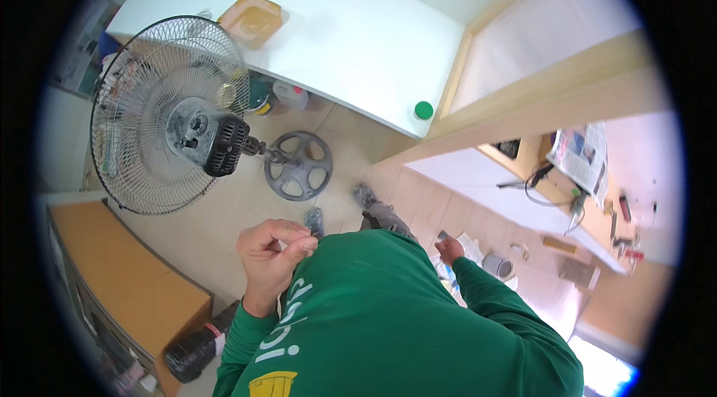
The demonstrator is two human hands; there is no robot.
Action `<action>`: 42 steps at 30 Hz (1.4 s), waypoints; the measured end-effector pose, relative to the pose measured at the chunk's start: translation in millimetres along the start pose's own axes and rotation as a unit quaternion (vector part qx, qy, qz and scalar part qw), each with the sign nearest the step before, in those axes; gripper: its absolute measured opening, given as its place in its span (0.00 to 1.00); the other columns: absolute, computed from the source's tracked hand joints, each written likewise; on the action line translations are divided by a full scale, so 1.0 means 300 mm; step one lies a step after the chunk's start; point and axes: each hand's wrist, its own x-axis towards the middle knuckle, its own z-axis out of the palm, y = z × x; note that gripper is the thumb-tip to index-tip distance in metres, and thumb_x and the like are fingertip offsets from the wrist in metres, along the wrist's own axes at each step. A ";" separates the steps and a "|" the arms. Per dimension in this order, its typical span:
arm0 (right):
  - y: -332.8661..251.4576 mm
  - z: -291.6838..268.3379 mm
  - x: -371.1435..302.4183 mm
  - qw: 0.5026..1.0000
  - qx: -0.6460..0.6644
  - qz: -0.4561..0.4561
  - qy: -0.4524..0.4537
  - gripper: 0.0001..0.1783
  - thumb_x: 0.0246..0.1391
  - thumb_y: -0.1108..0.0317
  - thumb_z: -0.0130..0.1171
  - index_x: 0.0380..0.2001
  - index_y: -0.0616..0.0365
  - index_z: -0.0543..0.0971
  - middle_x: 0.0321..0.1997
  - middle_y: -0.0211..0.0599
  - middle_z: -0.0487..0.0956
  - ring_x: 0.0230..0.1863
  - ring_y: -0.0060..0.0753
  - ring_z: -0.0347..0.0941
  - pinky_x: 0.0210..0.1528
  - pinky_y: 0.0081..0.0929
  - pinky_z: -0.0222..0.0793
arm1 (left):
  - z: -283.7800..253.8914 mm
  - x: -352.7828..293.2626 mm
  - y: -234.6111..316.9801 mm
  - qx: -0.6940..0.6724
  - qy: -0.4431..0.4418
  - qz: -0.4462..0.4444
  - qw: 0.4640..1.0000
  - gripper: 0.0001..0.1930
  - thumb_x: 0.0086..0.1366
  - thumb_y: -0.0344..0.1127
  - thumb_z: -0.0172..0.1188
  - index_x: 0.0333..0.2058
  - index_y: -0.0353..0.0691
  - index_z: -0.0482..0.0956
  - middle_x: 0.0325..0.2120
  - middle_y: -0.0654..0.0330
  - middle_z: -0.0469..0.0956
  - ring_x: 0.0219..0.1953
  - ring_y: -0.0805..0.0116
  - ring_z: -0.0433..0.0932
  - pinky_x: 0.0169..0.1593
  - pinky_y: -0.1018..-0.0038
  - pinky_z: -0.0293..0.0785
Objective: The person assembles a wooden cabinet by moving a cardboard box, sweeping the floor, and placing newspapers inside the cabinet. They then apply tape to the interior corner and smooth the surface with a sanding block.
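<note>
My left hand (270,253) is raised beside the front of my green shirt (381,300). Its thumb and fingers curl together in a pinch, with a small gap inside the ring they form. Whether anything is between the tips is too small to tell. Lower down on the right, my right hand (450,250) is closed around a small, flat, grey thing (443,235). Only its end sticks out past the fingers, so its kind does not show. Behind that hand, papers (472,246) and a grey bucket (497,265) are on the floor.
A standing fan (216,139) with a round base (299,165) rises at front left. Beyond it runs a white counter (351,31) bearing an orange tub (252,20) and a green lid (423,110). A brown cabinet (127,270) stands left; a workbench (538,165) with newspaper (582,158) is right.
</note>
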 end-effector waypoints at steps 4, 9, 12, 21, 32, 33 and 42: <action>0.066 0.213 -0.328 0.986 0.126 0.108 -0.016 0.35 0.63 0.38 0.60 0.53 0.62 0.79 0.36 0.46 0.86 0.32 0.42 0.84 0.39 0.41 0.80 | -0.149 0.016 -0.122 -0.105 -0.091 -0.087 0.986 0.19 0.77 0.43 0.54 0.46 0.29 0.82 0.38 0.46 0.84 0.42 0.56 0.84 0.51 0.63 0.78; -0.442 -0.063 -0.516 0.479 0.872 0.097 -0.031 0.61 0.59 0.16 0.36 0.78 0.55 0.51 0.78 0.55 0.58 0.71 0.58 0.66 0.70 0.53 0.66 | -0.076 0.028 -0.190 -0.313 -0.140 -0.208 0.916 0.43 0.76 0.68 0.38 0.70 0.31 0.60 0.67 0.37 0.66 0.68 0.43 0.68 0.70 0.53 0.64; -0.546 -0.184 -0.579 0.376 0.925 -0.025 -0.045 0.61 0.60 0.17 0.32 0.78 0.58 0.51 0.80 0.59 0.52 0.76 0.63 0.58 0.74 0.57 0.60 | 0.026 0.008 -0.176 -0.345 -0.203 -0.261 0.878 0.49 0.74 0.73 0.33 0.75 0.33 0.52 0.72 0.37 0.59 0.72 0.42 0.62 0.72 0.52 0.61; -0.112 0.124 -0.760 0.558 0.825 0.087 0.035 0.55 0.65 0.20 0.28 0.77 0.55 0.56 0.77 0.57 0.62 0.73 0.58 0.63 0.72 0.52 0.61 | 0.461 -0.222 -0.221 -0.166 -0.444 -0.287 0.833 0.50 0.73 0.75 0.35 0.74 0.33 0.54 0.71 0.38 0.62 0.70 0.44 0.66 0.73 0.55 0.58; 0.309 0.574 -1.094 0.649 0.732 0.208 -0.009 0.54 0.67 0.23 0.29 0.78 0.58 0.53 0.81 0.53 0.53 0.82 0.46 0.47 0.81 0.37 0.43 | 1.143 -0.658 -0.344 0.072 -0.649 -0.426 0.626 0.40 0.77 0.63 0.42 0.72 0.32 0.60 0.69 0.43 0.66 0.73 0.55 0.62 0.75 0.63 0.54; 0.325 0.584 -1.077 0.693 0.701 0.169 -0.016 0.54 0.68 0.24 0.29 0.78 0.59 0.53 0.82 0.52 0.53 0.82 0.45 0.47 0.81 0.35 0.43 | 1.148 -0.677 -0.390 0.086 -0.635 -0.446 0.625 0.39 0.78 0.61 0.42 0.73 0.32 0.59 0.69 0.43 0.66 0.73 0.55 0.62 0.75 0.63 0.55; 0.288 0.480 -1.349 0.589 0.776 0.201 0.099 0.52 0.70 0.28 0.34 0.77 0.65 0.53 0.83 0.50 0.51 0.83 0.46 0.43 0.82 0.36 0.36 | 1.438 -0.720 -0.660 0.295 -0.709 -0.254 0.588 0.32 0.77 0.51 0.54 0.68 0.31 0.67 0.64 0.43 0.73 0.67 0.56 0.71 0.70 0.63 0.64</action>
